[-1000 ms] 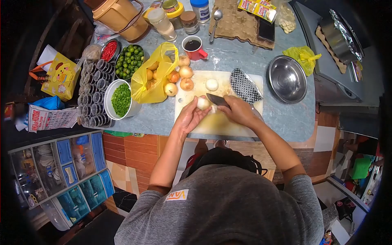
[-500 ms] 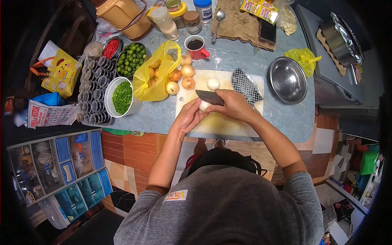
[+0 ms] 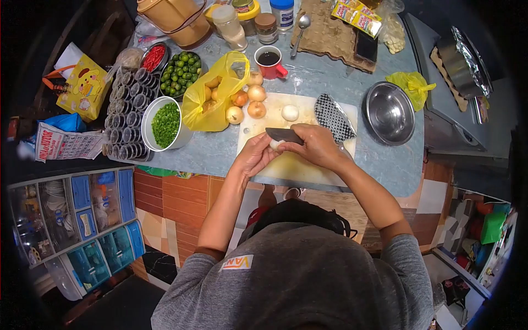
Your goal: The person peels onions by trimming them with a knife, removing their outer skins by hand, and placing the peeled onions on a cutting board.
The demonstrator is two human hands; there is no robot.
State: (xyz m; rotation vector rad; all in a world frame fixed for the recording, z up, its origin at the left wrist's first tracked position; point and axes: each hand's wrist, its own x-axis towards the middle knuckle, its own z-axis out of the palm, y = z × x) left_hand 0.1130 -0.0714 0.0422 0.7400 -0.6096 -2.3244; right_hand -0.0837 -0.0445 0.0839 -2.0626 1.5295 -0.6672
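My left hand [image 3: 257,155] has its fingers closed around a pale peeled onion [image 3: 274,144], mostly hidden between both hands. In my right hand [image 3: 317,145] is a knife [image 3: 282,135] with a dark, broad blade, its handle covered by the fingers. The blade lies over the onion, and my right thumb reaches toward it. Both hands are above the near half of a white cutting board [image 3: 272,102]. Another peeled onion [image 3: 290,113] rests on the board, just beyond the blade. A black-and-white dotted object [image 3: 334,118] lies at the board's right side.
Unpeeled onions [image 3: 256,93] sit beside a yellow plastic bag [image 3: 206,113] holding more. Leftward are a white tub of chopped greens [image 3: 165,125], green citrus fruits [image 3: 180,74] and lidded cups [image 3: 125,121]. A red mug [image 3: 270,69] stands behind; a steel bowl [image 3: 389,113] is at right.
The view has shifted slightly. Both hands keep nearly the same hold on the onion and knife, with the blade now lying a little more level.
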